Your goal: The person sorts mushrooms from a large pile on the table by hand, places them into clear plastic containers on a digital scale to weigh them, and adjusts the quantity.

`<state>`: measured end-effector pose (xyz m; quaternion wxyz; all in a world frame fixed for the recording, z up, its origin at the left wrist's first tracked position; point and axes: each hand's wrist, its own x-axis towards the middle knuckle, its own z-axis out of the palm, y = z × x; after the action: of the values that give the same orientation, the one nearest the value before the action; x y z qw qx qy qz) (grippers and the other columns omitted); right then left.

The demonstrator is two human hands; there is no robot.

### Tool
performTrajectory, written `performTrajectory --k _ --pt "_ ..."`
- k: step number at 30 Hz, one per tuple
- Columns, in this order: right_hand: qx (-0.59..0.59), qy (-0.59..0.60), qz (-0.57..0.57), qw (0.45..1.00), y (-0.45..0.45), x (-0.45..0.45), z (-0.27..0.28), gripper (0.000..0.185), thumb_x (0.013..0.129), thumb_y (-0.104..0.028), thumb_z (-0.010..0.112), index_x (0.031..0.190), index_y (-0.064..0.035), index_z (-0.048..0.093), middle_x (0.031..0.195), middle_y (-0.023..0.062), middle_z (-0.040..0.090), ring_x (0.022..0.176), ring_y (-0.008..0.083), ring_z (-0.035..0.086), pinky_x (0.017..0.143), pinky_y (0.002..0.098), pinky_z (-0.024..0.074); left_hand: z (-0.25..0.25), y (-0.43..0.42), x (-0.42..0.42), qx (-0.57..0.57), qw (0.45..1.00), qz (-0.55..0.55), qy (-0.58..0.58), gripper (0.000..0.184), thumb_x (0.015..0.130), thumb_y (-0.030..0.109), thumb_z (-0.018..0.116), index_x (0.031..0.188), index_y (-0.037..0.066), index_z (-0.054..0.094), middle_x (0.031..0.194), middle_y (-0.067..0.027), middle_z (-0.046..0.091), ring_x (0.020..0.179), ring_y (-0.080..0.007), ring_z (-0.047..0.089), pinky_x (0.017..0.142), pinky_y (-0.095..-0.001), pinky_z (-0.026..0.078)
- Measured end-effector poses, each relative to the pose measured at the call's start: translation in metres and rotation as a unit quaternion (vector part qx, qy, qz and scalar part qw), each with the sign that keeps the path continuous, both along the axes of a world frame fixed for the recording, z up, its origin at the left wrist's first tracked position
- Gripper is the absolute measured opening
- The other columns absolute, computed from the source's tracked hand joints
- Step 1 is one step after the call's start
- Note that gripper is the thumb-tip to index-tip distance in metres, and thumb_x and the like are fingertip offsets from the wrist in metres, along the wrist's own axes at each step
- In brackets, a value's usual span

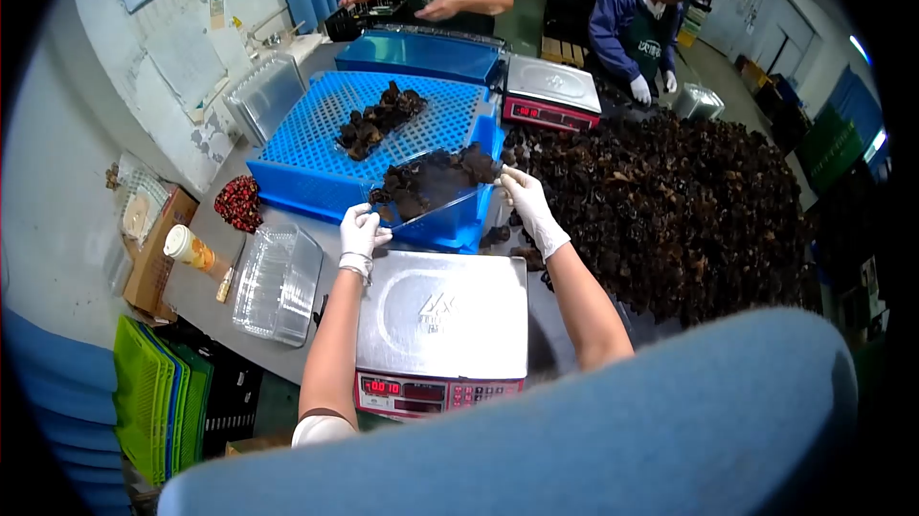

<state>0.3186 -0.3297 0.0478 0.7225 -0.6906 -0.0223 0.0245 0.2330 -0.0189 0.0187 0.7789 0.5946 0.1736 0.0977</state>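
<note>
My left hand and my right hand, both in white gloves, grip opposite ends of a clear plastic tray. Dark wood ear mushrooms fill the tray, which is held over the near edge of an upturned blue crate. On the crate's lattice top lies another batch of wood ear mushrooms; whether a second tray is under it I cannot tell. Below my hands stands a digital scale with a bare metal plate and a lit red display.
A large heap of wood ear mushrooms covers the table at right. Stacked clear trays, a cup and a red bundle sit at left. Beyond are a second scale and two co-workers, one at the heap.
</note>
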Motion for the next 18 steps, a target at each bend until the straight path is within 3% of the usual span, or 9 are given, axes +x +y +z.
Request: performTrajectory --k 6,13,16,18 --pt "-0.034 0.010 0.068 0.997 0.003 -0.033 0.004 0.039 0.096 -0.020 0.061 0.132 -0.0052 0.059 0.107 0.0019 0.070 0.081 0.0070 0.058 0.071 0.0217 0.0467 0.010 -0.012 0.058 -0.075 0.995 0.062 0.012 0.036 0.093 0.000 0.056 0.124 -0.001 0.038 0.102 -0.0190 0.056 0.075 -0.0293 0.069 0.063 -0.0383 0.064" --pt "-0.038 0.036 0.155 0.986 -0.018 -0.103 0.021 0.032 0.098 -0.013 0.057 0.127 -0.0016 0.062 0.109 0.0056 0.069 0.086 0.0072 0.061 0.077 0.0224 0.0507 0.021 0.000 0.101 -0.132 0.985 0.112 0.011 0.044 0.095 -0.004 0.051 0.134 0.000 0.031 0.109 -0.0250 0.056 0.086 -0.0364 0.069 0.071 -0.0449 0.065" --pt "-0.068 0.036 0.136 0.988 -0.048 -0.138 0.021 0.031 0.098 -0.012 0.056 0.126 -0.0001 0.062 0.109 0.0077 0.069 0.101 0.0125 0.065 0.087 0.0266 0.0528 0.026 0.014 0.073 -0.025 0.998 0.064 -0.014 0.052 0.096 0.004 0.056 0.141 0.003 0.030 0.111 -0.0204 0.057 0.096 -0.0338 0.068 0.082 -0.0417 0.061" --pt "-0.125 0.002 0.083 0.989 -0.079 -0.157 -0.008 0.030 0.097 -0.012 0.057 0.125 0.0000 0.062 0.110 0.0080 0.069 0.099 0.0127 0.065 0.087 0.0272 0.0519 0.018 0.039 0.034 0.115 0.991 0.020 -0.071 0.044 0.096 0.010 0.061 0.136 0.002 0.043 0.114 -0.0154 0.058 0.093 -0.0281 0.067 0.081 -0.0330 0.058"
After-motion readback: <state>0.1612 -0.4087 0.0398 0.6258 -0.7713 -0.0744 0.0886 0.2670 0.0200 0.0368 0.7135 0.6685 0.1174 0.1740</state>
